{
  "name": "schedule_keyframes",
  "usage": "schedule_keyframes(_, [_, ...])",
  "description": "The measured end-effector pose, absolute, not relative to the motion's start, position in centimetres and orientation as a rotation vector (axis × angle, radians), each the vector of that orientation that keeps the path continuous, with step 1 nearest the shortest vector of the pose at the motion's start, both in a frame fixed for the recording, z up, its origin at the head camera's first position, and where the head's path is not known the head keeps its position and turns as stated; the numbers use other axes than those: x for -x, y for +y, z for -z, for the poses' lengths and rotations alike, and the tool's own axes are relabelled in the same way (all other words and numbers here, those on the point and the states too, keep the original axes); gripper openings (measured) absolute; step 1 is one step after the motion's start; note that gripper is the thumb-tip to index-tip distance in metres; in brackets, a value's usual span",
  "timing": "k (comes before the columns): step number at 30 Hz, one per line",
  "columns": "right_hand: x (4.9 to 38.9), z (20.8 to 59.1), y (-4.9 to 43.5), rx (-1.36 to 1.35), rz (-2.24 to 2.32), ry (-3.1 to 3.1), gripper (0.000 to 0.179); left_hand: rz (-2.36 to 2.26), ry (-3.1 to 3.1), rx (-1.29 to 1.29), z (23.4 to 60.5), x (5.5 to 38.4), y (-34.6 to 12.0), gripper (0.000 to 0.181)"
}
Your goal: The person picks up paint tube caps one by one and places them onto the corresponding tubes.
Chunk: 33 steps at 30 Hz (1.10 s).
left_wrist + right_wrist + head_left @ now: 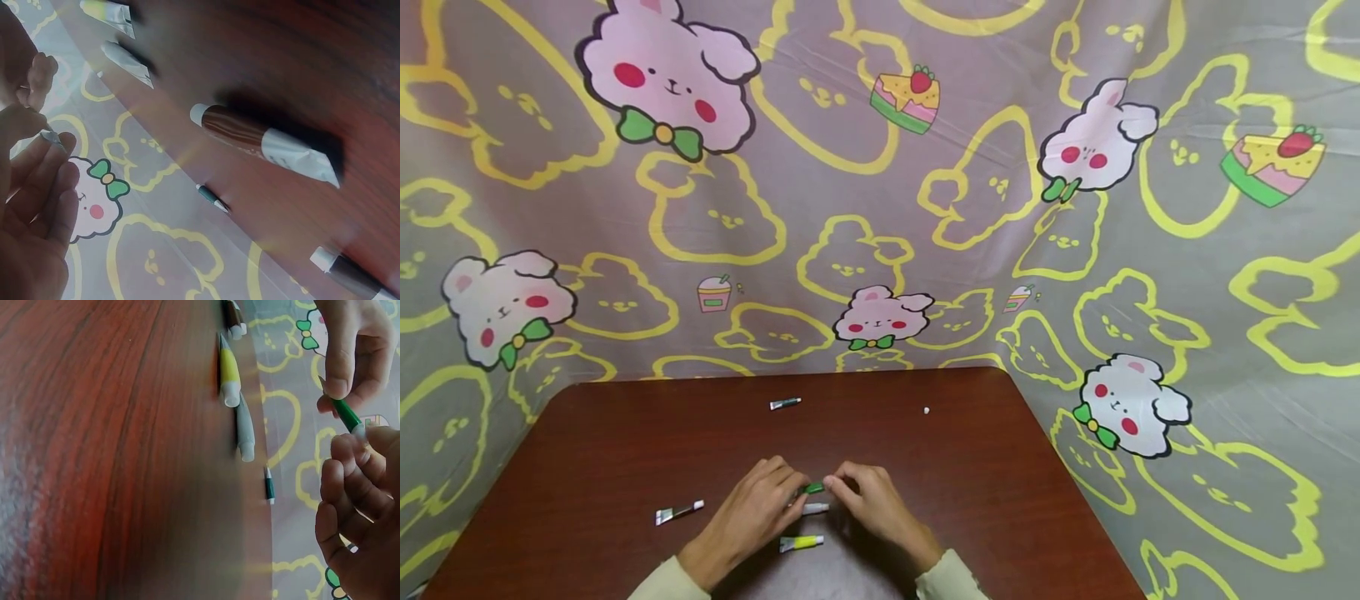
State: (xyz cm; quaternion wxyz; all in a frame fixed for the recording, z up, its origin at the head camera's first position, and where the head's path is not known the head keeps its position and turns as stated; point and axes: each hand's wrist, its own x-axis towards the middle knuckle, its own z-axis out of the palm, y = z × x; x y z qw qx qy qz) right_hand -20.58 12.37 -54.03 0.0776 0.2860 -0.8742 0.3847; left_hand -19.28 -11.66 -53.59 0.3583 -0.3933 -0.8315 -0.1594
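My left hand (765,496) pinches a small green paint tube (813,488) by its flat end, above the table. The fingertips of my right hand (868,498) pinch the white cap end of that same tube, as the right wrist view shows (350,419). Below the hands lies a grey-white tube (816,508), and nearer the front edge a yellow tube (802,543). A brown tube (237,132) rests on the table in the left wrist view.
The dark red-brown table (985,500) stands against patterned cloth walls (970,200). A dark tube with a white cap (679,511) lies at the left. Toward the back are a dark green tube (786,403) and a tiny white piece (927,410).
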Motion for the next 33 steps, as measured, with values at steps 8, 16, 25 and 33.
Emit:
schedule_keyframes(8, [20.43, 54.29, 12.37, -0.860, -1.203, -2.597, 0.021, 0.413, -2.137, 1.015, 53.48, 19.15, -11.62, 0.020])
schedule_keyframes(16, [20.34, 54.31, 12.50, -0.925, -1.342, -2.560, 0.018, 0.419, -2.157, 0.997, 53.50, 19.12, -11.52, 0.020])
schedule_keyframes(25, [20.37, 54.22, 12.55, -0.951, -1.367, -2.516, 0.010, 0.419, -2.181, 0.983, 53.73, 19.11, -11.62, 0.020])
schedule_keyframes(33, [20.42, 54.17, 12.52, -0.890, -1.358, -2.556, 0.013, 0.419, -2.172, 0.984, 53.59, 19.06, -11.61, 0.020])
